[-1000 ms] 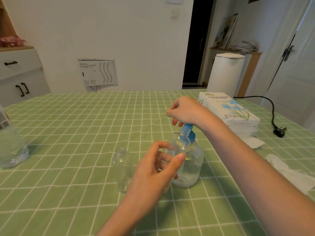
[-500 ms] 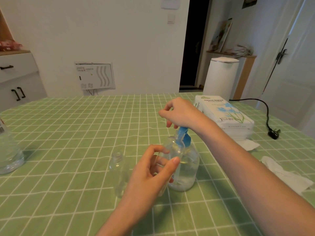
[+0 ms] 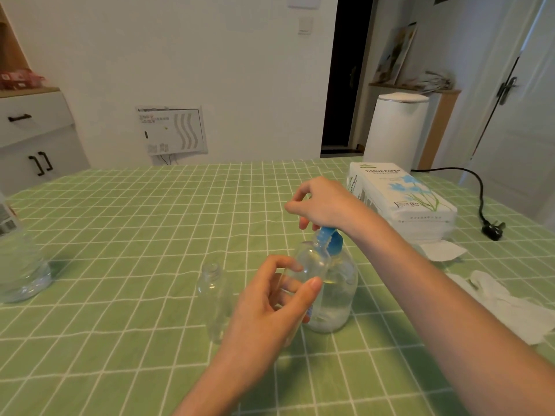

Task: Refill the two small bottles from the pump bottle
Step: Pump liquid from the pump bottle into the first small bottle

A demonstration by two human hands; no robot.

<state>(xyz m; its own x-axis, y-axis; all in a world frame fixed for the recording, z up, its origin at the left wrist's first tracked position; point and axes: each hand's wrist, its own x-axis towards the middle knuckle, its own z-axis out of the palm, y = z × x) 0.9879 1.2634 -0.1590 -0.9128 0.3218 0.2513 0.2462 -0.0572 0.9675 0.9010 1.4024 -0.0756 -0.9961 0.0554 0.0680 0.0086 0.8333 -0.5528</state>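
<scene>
A clear pump bottle (image 3: 336,295) with a blue pump head (image 3: 330,240) stands on the green checked tablecloth (image 3: 150,235), partly filled with clear liquid. My right hand (image 3: 322,204) rests on top of the pump head with fingers curled over it. My left hand (image 3: 270,307) grips a small clear bottle (image 3: 310,261), tilted, with its mouth at the blue spout. A second small clear bottle (image 3: 214,298) stands upright and uncapped just left of my left hand.
A large clear plastic bottle (image 3: 18,259) stands at the table's left edge. A tissue paper pack (image 3: 399,199) lies at the right, with loose white tissues (image 3: 510,307) nearer me. A black plug and cord (image 3: 492,229) lie at the far right.
The camera view has shifted slightly. Both hands stay at the pump bottle, the right on the pump head and the left holding the small bottle at the spout.
</scene>
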